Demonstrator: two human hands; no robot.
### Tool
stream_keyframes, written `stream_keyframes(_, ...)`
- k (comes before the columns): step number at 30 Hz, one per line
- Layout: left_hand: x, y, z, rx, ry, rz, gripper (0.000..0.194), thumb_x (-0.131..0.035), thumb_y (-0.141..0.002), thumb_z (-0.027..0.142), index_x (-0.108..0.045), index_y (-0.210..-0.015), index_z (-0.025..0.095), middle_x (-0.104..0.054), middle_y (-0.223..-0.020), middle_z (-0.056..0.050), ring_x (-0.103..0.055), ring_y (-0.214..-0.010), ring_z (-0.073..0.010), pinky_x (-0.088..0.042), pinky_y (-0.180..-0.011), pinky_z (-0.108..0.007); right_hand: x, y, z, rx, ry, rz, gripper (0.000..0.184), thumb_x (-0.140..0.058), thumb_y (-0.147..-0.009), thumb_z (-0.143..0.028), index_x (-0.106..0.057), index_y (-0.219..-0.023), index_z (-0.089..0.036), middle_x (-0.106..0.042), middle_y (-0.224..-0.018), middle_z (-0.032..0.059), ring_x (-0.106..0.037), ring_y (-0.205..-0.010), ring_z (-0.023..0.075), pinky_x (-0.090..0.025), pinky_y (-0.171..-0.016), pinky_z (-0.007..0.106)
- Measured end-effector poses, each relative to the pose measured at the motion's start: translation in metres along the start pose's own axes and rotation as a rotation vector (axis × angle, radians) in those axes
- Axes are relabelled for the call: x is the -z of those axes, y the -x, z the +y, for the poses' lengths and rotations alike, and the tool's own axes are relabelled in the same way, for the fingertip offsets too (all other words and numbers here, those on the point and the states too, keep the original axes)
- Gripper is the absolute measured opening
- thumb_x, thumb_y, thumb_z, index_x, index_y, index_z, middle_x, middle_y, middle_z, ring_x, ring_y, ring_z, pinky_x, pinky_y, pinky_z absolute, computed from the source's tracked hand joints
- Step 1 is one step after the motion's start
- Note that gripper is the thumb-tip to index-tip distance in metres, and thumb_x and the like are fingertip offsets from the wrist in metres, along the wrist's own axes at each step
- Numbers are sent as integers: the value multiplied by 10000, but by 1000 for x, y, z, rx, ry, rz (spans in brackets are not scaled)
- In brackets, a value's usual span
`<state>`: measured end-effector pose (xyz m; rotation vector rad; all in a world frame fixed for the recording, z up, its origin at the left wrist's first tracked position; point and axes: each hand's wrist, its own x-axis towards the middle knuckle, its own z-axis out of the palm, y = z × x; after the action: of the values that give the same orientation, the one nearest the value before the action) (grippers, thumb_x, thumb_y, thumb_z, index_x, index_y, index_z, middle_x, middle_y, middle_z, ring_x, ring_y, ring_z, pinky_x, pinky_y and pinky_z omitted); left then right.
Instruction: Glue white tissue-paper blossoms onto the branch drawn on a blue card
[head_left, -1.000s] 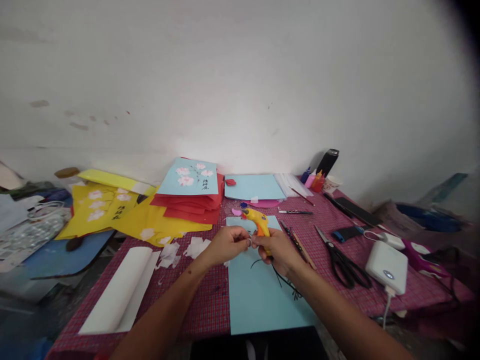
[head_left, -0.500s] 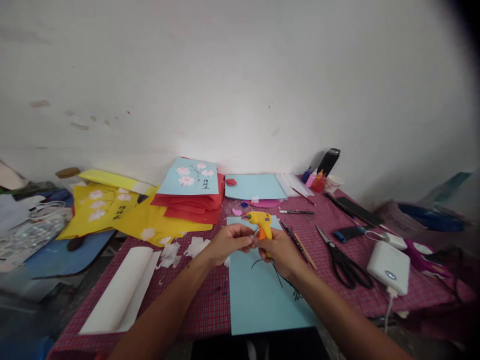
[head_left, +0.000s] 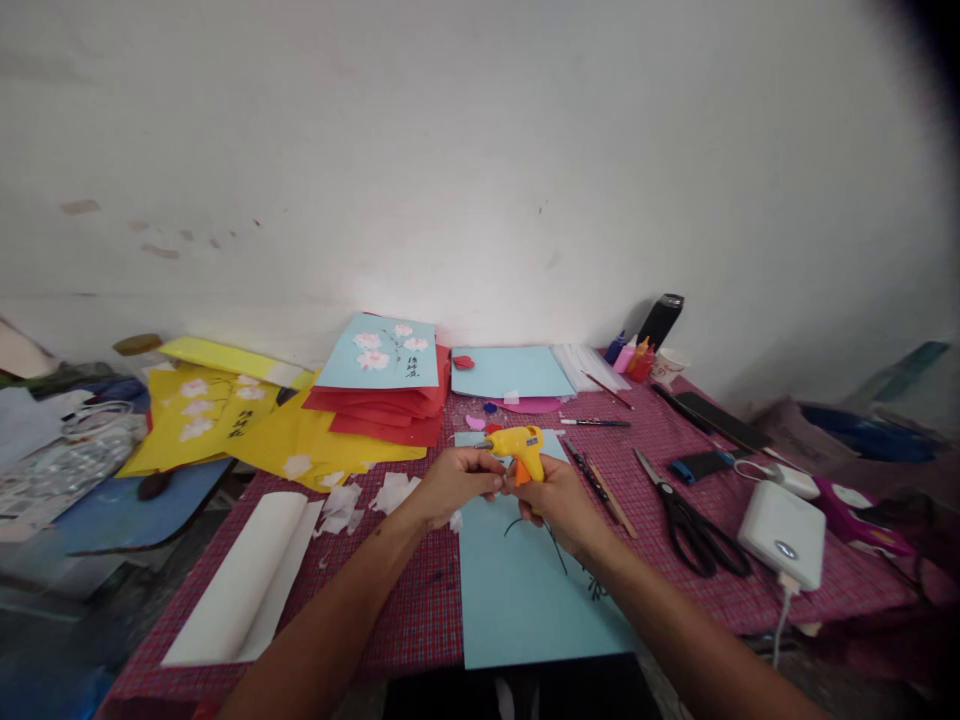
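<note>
My right hand is wrapped round the handle of a yellow hot glue gun, whose nozzle points left. Close beside it, my left hand is closed in a pinch, its fingertips almost meeting those of the right. What the left fingers hold is too small to make out. Both hands hover over a light blue sheet at the table's front. Painted black branch lines show on that sheet, partly covered by my right forearm.
Torn white paper and a rolled white sheet lie left. Behind are red sheets topped by a blue flower card. Black scissors, brushes and a white power bank lie right. Paint bottles stand near the wall.
The glue gun has turned from a slant to nearly level, its nozzle now lower and just above my left fingers. Both hands stay close together in about the same place.
</note>
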<state>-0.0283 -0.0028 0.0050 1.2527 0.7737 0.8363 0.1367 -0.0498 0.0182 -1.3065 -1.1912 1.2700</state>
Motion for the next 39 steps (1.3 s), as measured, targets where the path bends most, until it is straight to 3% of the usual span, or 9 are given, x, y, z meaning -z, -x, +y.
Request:
stream_keyframes(4,7,-2,-1,-48,-153,70,173,-747,-683,251,-705,-800,131,-648,-654,-2,-566,-585,-109,-426,-593,-238,17,-3,4,35,8,78,146,-665,-694,-242,-618,-820,-186,-594,-605,-36,-468,-398,87,-266,-344,201)
stream_keyframes(9,24,-6,-2,-200,-609,117,94,-664,-769,219,-735,-810,174,-700,-786,-26,-617,-736,-155,-448,-675,-249,61,-11,13,140,76,269,129,-674,-714,-275,-634,-798,-186,-622,-631,-12,-478,-446,99,-298,-403,226)
stream_keyframes(11,30,-9,-4,-252,-750,87,100,-638,-777,184,-737,-791,184,-705,-823,-31,-623,-781,-163,-453,-715,-252,77,-14,19,209,111,343,140,-676,-745,-303,-634,-812,-188,-600,-606,-20,-488,-482,109,-349,-454,238)
stream_keyframes(14,36,-16,-5,-269,-852,-1,122,-618,-779,157,-734,-800,184,-705,-827,-35,-623,-769,-163,-454,-721,-253,91,-14,27,256,121,434,166,-684,-776,-345,-615,-803,-197,-534,-541,-46,-430,-463,107,-318,-449,244)
stream_keyframes(20,40,-29,5,-285,-948,-177,198,-558,-773,110,-740,-785,188,-711,-796,-35,-624,-774,-170,-450,-717,-251,95,-11,30,242,-3,468,181,-712,-751,-307,-577,-811,-202,-547,-564,-39,-411,-466,104,-292,-434,243)
stream_keyframes(24,41,-34,11,-260,-952,-295,231,-544,-762,96,-748,-822,187,-712,-828,-34,-632,-759,-161,-449,-672,-229,96,-11,31,228,27,460,158,-702,-758,-300,-590,-797,-195,-559,-574,-32,-419,-468,100,-294,-434,242)
stream_keyframes(39,37,-43,6,-245,-936,-385,242,-565,-767,52,-732,-884,182,-727,-890,-33,-662,-797,-164,-466,-696,-225,98,-12,35,195,-2,443,148,-706,-769,-274,-596,-823,-192,-548,-530,-38,-416,-462,100,-274,-434,234)
